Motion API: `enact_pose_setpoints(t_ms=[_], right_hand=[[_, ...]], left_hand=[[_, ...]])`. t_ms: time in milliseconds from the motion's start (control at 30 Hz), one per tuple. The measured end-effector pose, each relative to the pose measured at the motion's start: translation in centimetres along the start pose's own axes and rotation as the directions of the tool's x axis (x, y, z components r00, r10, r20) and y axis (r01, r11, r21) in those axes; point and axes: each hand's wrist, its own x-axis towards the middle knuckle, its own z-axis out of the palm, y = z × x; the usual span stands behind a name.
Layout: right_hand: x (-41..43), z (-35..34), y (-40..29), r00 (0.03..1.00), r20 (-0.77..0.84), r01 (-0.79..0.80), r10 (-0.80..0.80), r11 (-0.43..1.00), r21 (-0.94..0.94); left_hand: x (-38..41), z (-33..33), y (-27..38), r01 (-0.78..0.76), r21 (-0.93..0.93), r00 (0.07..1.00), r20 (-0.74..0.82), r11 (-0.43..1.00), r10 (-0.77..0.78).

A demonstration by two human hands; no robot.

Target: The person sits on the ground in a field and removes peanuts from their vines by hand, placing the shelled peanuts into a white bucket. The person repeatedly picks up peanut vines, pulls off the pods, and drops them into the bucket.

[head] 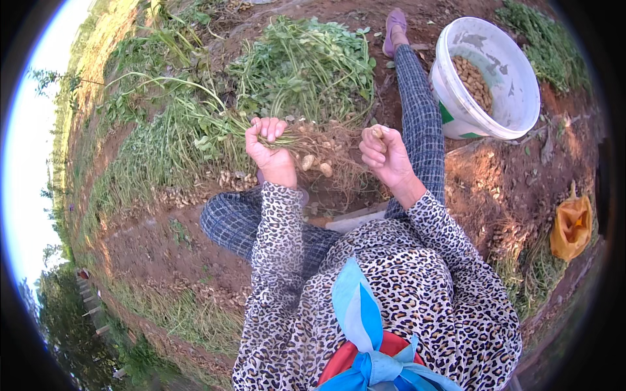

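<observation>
My left hand [268, 146] is closed around the stems of a pulled peanut plant [230, 117]. Its leafy tops stretch away to the left, and its tangled roots [337, 139] spread out to the right. Several pale peanut pods [315, 163] hang from those roots, just beside my left fist. At the roots' right end, my right hand [384, 154] is raised with curled fingers. Between its thumb and forefinger sits what looks like a peanut pod [376, 132], partly hidden by the fingers.
A white plastic bucket [442, 73] with peanuts [472, 83] inside stands beyond my outstretched leg. Heaped peanut plants [303, 73] lie in front, with more rows [146, 146] at left. An orange bag [571, 227] rests on the soil at right.
</observation>
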Motion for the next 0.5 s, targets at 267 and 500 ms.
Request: enact_pose_setpoints(t_ms=[267, 500], right_hand=[[-2.6, -2.8, -1.8, 0.999, 0.035, -0.03, 0.041, 0.964, -0.266], [-1.1, -3.6, 3.5, 0.956, -0.139, -0.292, 0.257, 0.816, -0.498]], left_hand=[[0.1, -1.1, 0.7, -0.004, -0.239, 0.987, -0.155, 0.971, -0.034], [0.0, -1.2, -0.1, -0.018, -0.231, 0.974, -0.225, 0.973, -0.035]])
